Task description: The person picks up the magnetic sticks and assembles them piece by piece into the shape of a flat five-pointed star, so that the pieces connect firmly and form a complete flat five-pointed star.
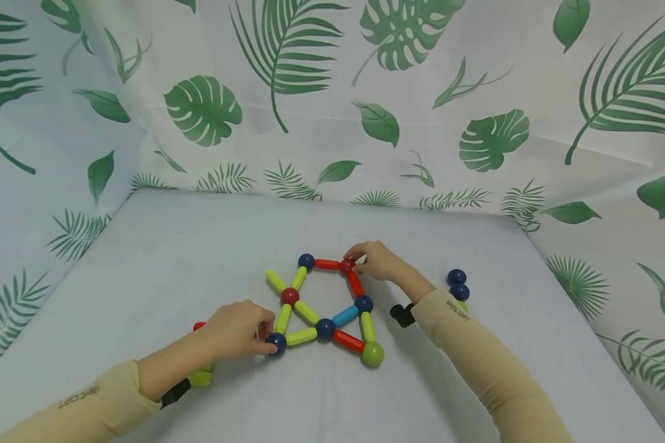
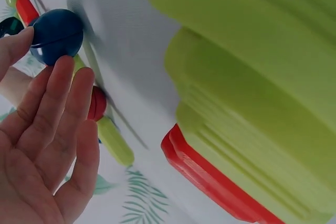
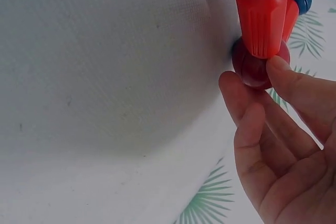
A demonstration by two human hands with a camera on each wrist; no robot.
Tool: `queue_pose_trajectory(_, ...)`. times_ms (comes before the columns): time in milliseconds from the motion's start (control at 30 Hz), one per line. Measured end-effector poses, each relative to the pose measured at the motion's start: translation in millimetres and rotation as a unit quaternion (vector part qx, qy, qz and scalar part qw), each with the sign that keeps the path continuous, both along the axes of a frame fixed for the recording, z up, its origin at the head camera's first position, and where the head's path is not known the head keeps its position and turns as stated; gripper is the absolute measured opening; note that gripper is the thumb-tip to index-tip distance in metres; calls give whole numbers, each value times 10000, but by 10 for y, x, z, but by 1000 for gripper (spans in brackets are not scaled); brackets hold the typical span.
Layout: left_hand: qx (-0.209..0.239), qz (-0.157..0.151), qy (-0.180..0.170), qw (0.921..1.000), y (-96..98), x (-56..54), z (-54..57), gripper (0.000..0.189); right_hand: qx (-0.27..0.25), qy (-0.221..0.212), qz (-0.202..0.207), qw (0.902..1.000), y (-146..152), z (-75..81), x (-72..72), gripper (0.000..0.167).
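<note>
- Pinching with the left hand [image 1: 239, 329], held the blue ball [image 1: 277, 343] at near left corner of the stick frame [image 1: 307, 312].
- Grasped with the right hand [image 1: 378, 261] the red ball [image 1: 347, 266] at far right corner.
- Had the stick frame lying on the white table [image 1: 161, 246].

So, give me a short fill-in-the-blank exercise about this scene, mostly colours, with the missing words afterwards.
1. The ball pinched by the left hand is coloured ____.
2. The right hand pinches a second ball, coloured ____.
3. The sky-blue rod joins two balls, both coloured dark ____.
4. The green ball is connected to exactly ____ rods.

Missing words: blue; red; blue; two.
</note>
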State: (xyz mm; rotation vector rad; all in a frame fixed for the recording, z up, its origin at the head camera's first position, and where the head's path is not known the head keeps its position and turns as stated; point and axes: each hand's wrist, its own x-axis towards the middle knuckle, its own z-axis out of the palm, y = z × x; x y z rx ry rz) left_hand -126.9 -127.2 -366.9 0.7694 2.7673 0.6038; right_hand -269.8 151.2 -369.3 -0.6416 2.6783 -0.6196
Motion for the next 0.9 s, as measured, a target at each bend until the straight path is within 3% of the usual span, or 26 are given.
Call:
queue_pose_trajectory(200,-316,318,-122,9989,-108,0,-12,20,69,-87,-100,9999,13,4,26,31)
queue_pose_trajectory(467,-751,653,-310,9945,-713,31,-53,32,205,-329,94,9992,97,31,194,46)
queue_pose_trajectory(667,-284,705,-543,9956,-1031,44,-117,22,-33,-553,213,9982,247,25,386,49)
queue_pose_trajectory(900,144,454,-472,9977,-1059,0,-143,18,-461,-624,407,9962,377,-21,555,40)
